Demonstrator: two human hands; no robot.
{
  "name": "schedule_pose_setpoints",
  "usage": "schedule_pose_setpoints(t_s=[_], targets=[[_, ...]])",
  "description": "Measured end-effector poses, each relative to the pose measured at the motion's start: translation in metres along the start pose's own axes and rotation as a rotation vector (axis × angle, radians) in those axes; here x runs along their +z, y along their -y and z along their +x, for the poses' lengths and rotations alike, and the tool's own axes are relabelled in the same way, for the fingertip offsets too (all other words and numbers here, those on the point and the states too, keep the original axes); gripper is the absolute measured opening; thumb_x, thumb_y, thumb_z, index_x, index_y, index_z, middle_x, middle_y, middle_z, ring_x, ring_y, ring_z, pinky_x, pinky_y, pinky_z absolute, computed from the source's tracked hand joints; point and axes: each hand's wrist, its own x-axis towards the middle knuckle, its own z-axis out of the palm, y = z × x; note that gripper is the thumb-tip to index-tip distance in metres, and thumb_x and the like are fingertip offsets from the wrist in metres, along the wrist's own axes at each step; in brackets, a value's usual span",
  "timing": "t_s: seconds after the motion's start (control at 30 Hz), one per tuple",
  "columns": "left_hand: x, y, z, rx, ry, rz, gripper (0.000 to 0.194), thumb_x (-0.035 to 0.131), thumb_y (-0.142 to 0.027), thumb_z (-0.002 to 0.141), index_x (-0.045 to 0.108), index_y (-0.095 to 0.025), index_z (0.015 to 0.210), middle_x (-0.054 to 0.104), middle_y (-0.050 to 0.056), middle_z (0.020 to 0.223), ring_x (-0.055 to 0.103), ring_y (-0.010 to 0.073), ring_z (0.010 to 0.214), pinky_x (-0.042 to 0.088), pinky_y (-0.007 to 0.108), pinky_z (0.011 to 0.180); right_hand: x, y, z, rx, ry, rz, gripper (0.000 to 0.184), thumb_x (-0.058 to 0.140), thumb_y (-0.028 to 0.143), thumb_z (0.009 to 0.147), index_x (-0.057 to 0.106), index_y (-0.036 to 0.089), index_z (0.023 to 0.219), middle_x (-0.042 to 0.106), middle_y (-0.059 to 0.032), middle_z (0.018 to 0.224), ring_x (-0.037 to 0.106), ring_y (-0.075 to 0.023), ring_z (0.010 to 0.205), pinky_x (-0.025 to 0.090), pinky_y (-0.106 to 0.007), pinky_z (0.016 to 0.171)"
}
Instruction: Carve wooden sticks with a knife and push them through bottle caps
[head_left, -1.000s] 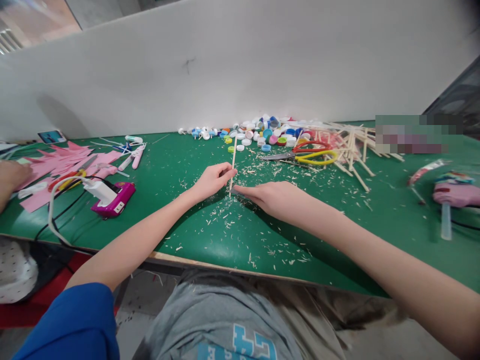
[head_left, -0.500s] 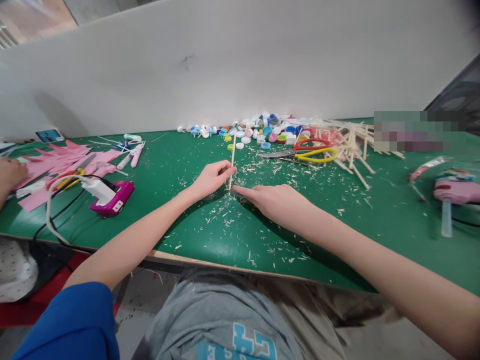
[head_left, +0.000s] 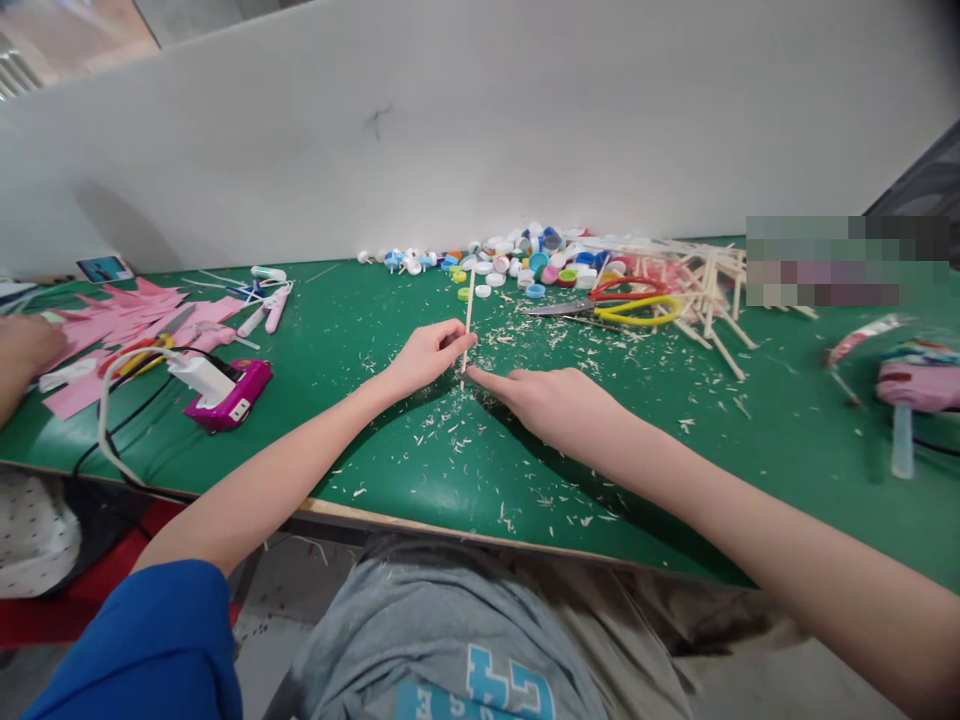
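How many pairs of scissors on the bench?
2. One pair of scissors lies right of center, just in front of the bottle caps; the other pair is at left on the pink sheets. More could be hidden under the clutter.

So the green tabletop point(head_left: 405, 460) is backed by a plain whitish partition point(head_left: 450, 130), marked with a dark scribble point(head_left: 379, 121). Some greyish floor point(head_left: 274, 610) can be seen below, and the partition is lit pretty softly.

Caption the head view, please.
Left hand gripping a wooden stick, right hand at its lower end, pale shavings scattered around.
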Motion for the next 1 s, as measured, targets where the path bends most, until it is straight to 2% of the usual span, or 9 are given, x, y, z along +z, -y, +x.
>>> schedule_pose_setpoints(t_s=[0.37,0.63,0.83,1.0], targets=[[0.0,-0.002,-0.001,-0.006,-0.009,-0.015,0.032,0.052,-0.044,0.09,0.048,-0.02,0.07,0.048,-0.005,0.058,0.041,0.0092,0.054,0.033,0.025,0.056,0.004,-0.004,0.0,-0.04,-0.014,0.069,0.046,0.035,0.025,0.099,0.039,0.035,0.143,0.064,-0.0006,0.088,0.058,-0.013,0.066,0.019,-0.025,0.05],[0.0,0.002,0.0,0.0,-0.009,-0.008,0.029,0.052,-0.042,0.091,0.05,-0.02,0.072,0.048,-0.005,0.057,0.042,0.009,0.054,0.034,0.025,0.057,0.013,-0.007,-0.003,-0.015,-0.058,0.135,0.046,0.033,0.03,0.1,0.034,0.039,0.146,0.064,0.0002,0.095,0.058,-0.0117,0.068,0.018,-0.025,0.051],[0.0,0.001,0.0,0.001,-0.011,-0.006,0.03,0.051,-0.042,0.091,0.051,-0.019,0.072,0.049,-0.006,0.057,0.042,0.0087,0.054,0.033,0.024,0.057,0.012,-0.007,-0.003,0.013,-0.092,0.064,0.051,0.034,0.03,0.099,0.029,0.04,0.148,0.061,0.0014,0.089,0.044,-0.0094,0.053,0.014,-0.026,0.049],[0.0,0.001,0.0,0.002,0.003,-0.011,0.029,0.05,-0.042,0.091,0.055,-0.019,0.074,0.049,-0.006,0.057,0.043,0.0089,0.054,0.034,0.025,0.058,0.007,-0.006,-0.004,0.034,-0.078,0.015,0.056,0.035,0.022,0.097,0.028,0.037,0.15,0.059,0.001,0.088,0.037,-0.0089,0.051,0.014,-0.027,0.049]])
